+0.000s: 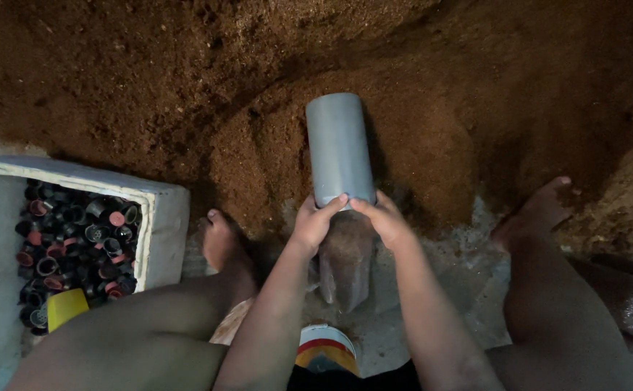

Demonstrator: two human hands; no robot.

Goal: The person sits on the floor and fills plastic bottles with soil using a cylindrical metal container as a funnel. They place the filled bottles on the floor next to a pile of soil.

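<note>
Grey pipe (pixel 339 148) between both hands – left (pixel 315 221), right (pixel 385 217) clamped on its lower end

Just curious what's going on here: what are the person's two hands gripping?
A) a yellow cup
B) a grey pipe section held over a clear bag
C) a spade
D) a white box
B: the left hand and right hand both clasp the lower end of the grey pipe section, with the clear bag hanging just beneath it, in front of the brown soil heap.
</note>
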